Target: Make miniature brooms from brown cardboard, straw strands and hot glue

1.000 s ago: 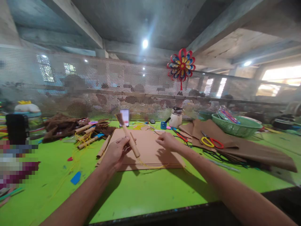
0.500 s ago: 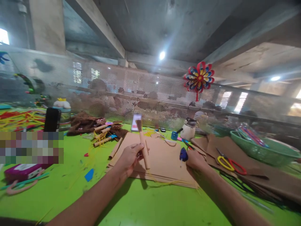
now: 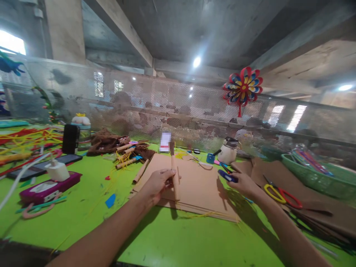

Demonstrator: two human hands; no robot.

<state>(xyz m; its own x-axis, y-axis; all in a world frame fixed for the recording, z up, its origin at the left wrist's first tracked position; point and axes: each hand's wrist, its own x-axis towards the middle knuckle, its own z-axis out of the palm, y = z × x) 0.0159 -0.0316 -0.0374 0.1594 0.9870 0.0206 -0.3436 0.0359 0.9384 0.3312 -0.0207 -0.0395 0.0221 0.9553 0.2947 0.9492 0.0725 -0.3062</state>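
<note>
Rolled brown paper tube [image 3: 176, 185]: tilted, above the stack of brown sheets [image 3: 203, 185]. Left hand [image 3: 161, 182]: grip closed on the tube. Right hand [image 3: 244, 184]: beside the stack's right edge, grip closed on a dark blue object [image 3: 227, 175], type unclear. Other paper rolls [image 3: 125, 163] lie left of the stack; red-and-yellow-handled scissors [image 3: 278, 191] and a green basket [image 3: 311, 170], right. All on the green table [image 3: 167, 241].
</note>
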